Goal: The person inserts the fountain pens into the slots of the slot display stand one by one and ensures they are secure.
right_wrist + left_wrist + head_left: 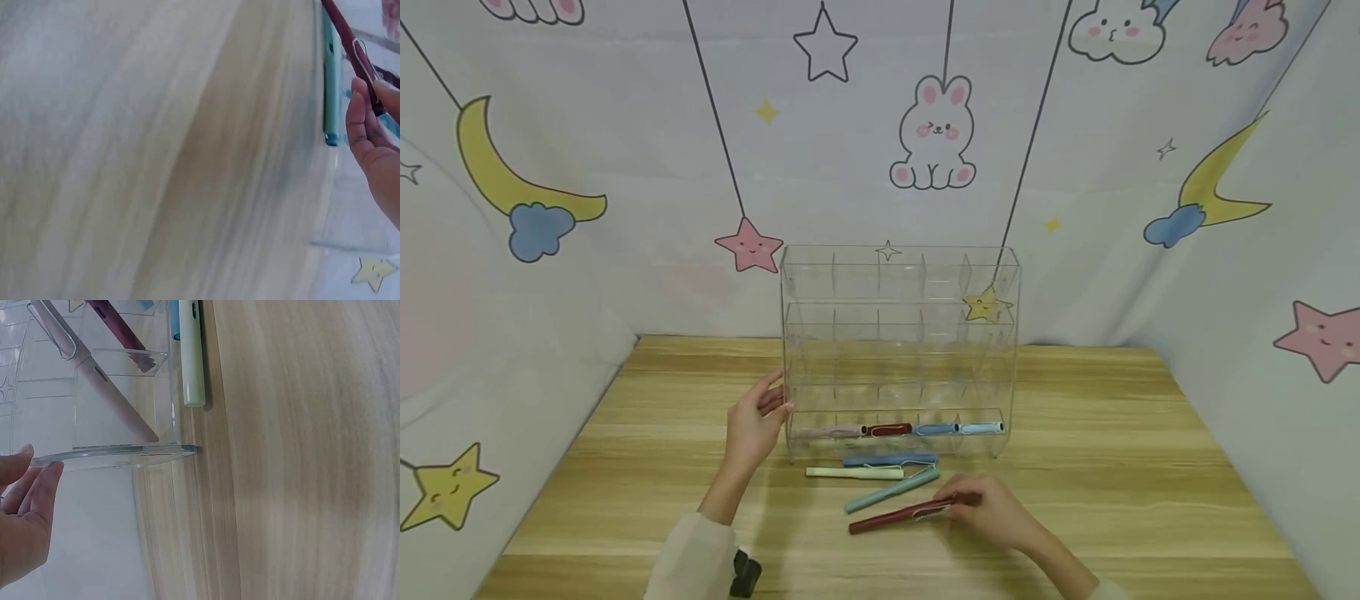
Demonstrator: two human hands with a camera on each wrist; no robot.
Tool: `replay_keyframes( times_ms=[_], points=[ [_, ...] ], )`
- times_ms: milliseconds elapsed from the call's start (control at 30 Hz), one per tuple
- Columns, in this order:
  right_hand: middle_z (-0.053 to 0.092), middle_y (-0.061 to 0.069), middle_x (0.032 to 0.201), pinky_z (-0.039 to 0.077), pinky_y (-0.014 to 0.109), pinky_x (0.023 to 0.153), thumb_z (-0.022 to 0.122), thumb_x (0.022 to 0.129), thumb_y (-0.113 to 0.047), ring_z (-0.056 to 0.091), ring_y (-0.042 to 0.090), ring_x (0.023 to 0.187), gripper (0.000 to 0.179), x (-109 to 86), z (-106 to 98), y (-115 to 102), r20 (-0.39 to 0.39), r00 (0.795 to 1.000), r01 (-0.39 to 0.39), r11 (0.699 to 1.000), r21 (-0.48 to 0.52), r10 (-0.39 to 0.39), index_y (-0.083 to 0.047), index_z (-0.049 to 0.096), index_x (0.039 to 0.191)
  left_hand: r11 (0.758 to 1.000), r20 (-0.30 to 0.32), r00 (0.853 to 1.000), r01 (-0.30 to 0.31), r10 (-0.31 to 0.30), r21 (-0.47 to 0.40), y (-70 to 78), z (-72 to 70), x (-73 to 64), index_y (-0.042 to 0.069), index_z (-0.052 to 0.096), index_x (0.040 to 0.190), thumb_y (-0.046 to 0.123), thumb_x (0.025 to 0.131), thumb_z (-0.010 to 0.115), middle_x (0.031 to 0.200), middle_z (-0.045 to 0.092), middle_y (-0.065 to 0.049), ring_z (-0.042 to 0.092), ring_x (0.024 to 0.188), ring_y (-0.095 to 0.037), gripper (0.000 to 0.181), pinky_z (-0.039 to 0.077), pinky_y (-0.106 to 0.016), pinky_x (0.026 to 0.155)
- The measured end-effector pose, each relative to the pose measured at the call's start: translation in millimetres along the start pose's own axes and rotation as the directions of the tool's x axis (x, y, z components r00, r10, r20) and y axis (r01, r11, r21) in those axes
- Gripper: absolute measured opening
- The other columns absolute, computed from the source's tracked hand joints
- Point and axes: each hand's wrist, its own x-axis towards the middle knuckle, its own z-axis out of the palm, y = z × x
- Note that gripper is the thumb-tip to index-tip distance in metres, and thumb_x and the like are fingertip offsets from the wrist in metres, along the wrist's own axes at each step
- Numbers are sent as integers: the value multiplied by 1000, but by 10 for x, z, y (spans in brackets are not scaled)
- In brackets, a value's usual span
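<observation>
My left hand [754, 427] holds the left side panel of a clear acrylic pen rack [786, 350], thumb on one face and fingers on the other in the left wrist view. With thumb and fingers, my right hand [988, 510] pinches a dark red pen [887, 522] at its clip end, the long barrel pointing left. The rack's lowest row holds a pale pink pen [831, 432], a second dark red pen [889, 430], a blue pen [936, 428] and a light blue pen [981, 427]. Its upper rows hold no pens.
Before the rack lie a blue pen [880, 460], a pale green pen [850, 472] and a teal pen [887, 492], close together on the wooden table [1112, 467]. A patterned white curtain [647, 167] hangs behind. A small black object [745, 575] sits by the left sleeve.
</observation>
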Motion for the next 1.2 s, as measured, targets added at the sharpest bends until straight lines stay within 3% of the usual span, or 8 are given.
replay_keyframes(
  times_ms=[200, 367, 467, 600, 700, 900, 1067, 1200],
  points=[
    [62, 14, 105, 54, 26, 75, 65, 85, -15, 57, 12, 94, 28, -89, -232, -5, -11, 998, -63, 992, 109, 65, 4, 65, 104, 1000, 1, 1000, 0, 0, -4, 0, 0, -4, 2, 49, 130, -9, 81, 62, 113, 58, -27, 58, 102, -35, 52, 53, -28, 79],
    [60, 18, 110, 53, 24, 75, 68, 81, -15, 57, 10, 92, 32, -163, -421, 9, -23, 991, -128, 987, 94, 131, 4, 64, 107, 1000, 2, 1000, 4, -4, -7, 3, -1, -3, 1, 49, 130, -10, 81, 62, 113, 58, -27, 58, 102, -35, 52, 54, -27, 78],
    [59, 23, 108, 55, 30, 74, 64, 84, -10, 62, 17, 88, 33, -215, -548, -4, -4, 995, -96, 983, 159, 98, 11, 60, 109, 1000, 0, 1000, 2, -2, -6, 0, -1, -2, 1, 49, 130, -10, 81, 62, 113, 58, -27, 59, 102, -35, 51, 54, -27, 77],
    [61, 20, 98, 56, 39, 71, 58, 88, -4, 64, 24, 81, 27, -279, -742, -40, -13, 1000, 1, 976, 218, 2, 14, 58, 108, 1000, 3, 1000, 1, -1, -2, -1, 1, -5, 1, 48, 130, -9, 81, 62, 113, 58, -27, 58, 102, -35, 52, 54, -28, 77],
    [63, 12, 90, 56, 40, 67, 56, 89, -3, 63, 22, 76, 21, -328, -887, -57, -63, 998, 33, 981, 193, -21, 10, 60, 105, 1000, 4, 1000, 0, 0, 1, -2, 1, -7, 1, 48, 131, -9, 81, 62, 113, 58, -27, 58, 102, -35, 52, 54, -28, 78],
    [63, 5, 82, 56, 33, 62, 57, 89, -3, 61, 19, 71, 20, -446, -1127, -106, -198, 980, 13, 994, 113, 10, 10, 60, 104, 1000, 5, 1000, 1, -1, -4, 2, 0, -6, 0, 48, 130, -10, 81, 62, 113, 57, -28, 58, 102, -36, 52, 54, -29, 78],
    [63, 5, 77, 54, 27, 60, 56, 90, -3, 60, 18, 69, 22, -532, -1290, -172, -308, 951, -20, 998, 61, 38, 12, 59, 105, 1000, 7, 1000, -5, 5, -5, -3, 0, -3, 0, 47, 131, -10, 81, 62, 113, 57, -28, 58, 102, -36, 52, 53, -30, 79],
    [63, 9, 73, 54, 24, 61, 56, 90, -6, 60, 18, 68, 22, -568, -1386, -220, -398, 915, -65, 998, 9, 63, 12, 59, 104, 1000, 12, 1000, -4, 4, 1, -9, -1, -3, 0, 46, 132, -10, 82, 61, 114, 57, -28, 58, 103, -36, 53, 53, -30, 80]
  ],
)
